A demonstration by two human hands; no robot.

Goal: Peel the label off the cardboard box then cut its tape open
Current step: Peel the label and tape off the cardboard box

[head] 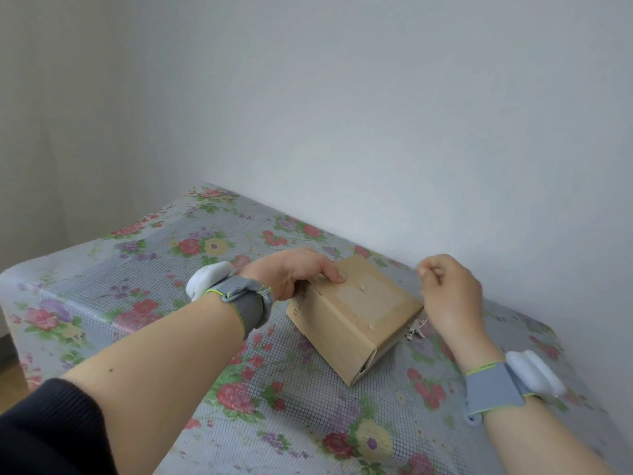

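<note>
The cardboard box [356, 313] is steadied on the counter [102, 269], its top seemingly label-free, its far edge held in the left hand [291, 272]'s grip, while the right hand [448, 293]'s grip is curled narrow, nothing plainly held; a cutter is judged needed next.

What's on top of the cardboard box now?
The left hand rests its thumb on the cardboard box; also a pale label patch and two white scraps. The hand covers the far-left corner.

I log: cardboard box [356, 313] near far edge of surface [137, 269], left grip [291, 274] holding it; right grip [448, 293] curled alongside, apart.
</note>
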